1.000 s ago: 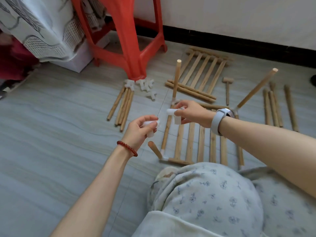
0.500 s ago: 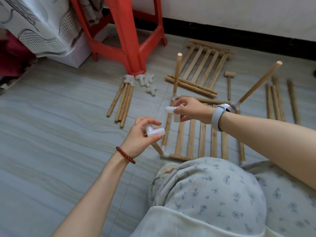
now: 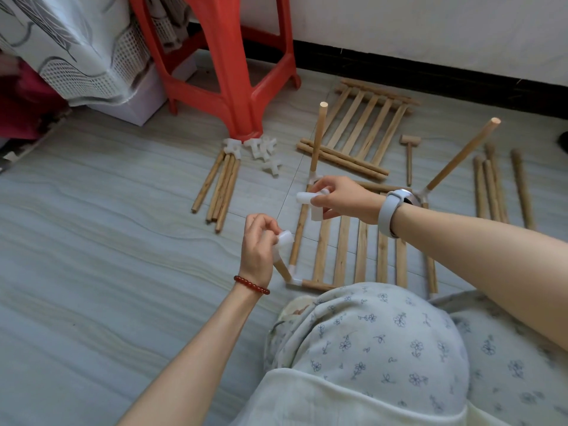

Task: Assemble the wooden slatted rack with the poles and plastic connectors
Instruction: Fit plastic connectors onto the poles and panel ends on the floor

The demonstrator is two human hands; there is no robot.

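A: Left hand point(image 3: 259, 241) pinching a white connector point(image 3: 284, 239), capping a short pole point(image 3: 281, 269) at the rack point(image 3: 359, 250) frame's 7 o'clock corner.

B: Right hand point(image 3: 341, 199) gripping another connector point(image 3: 310, 202) over the 11 o'clock corner.

A: Spare connectors point(image 3: 261, 152) and loose poles point(image 3: 219, 186) on the floor point(image 3: 107, 241) at 10 o'clock, by the red stool point(image 3: 233, 66).

B: Second slat panel point(image 3: 365, 124) and mallet point(image 3: 408, 155) at 12; more poles point(image 3: 498, 186) at 2.

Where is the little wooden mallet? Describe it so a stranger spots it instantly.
Start at the red plastic stool and look right, past the loose slatted panel lying by the wall. The mallet lies just right of it. Unlike the plain poles further right, it has a blocky crosswise head.
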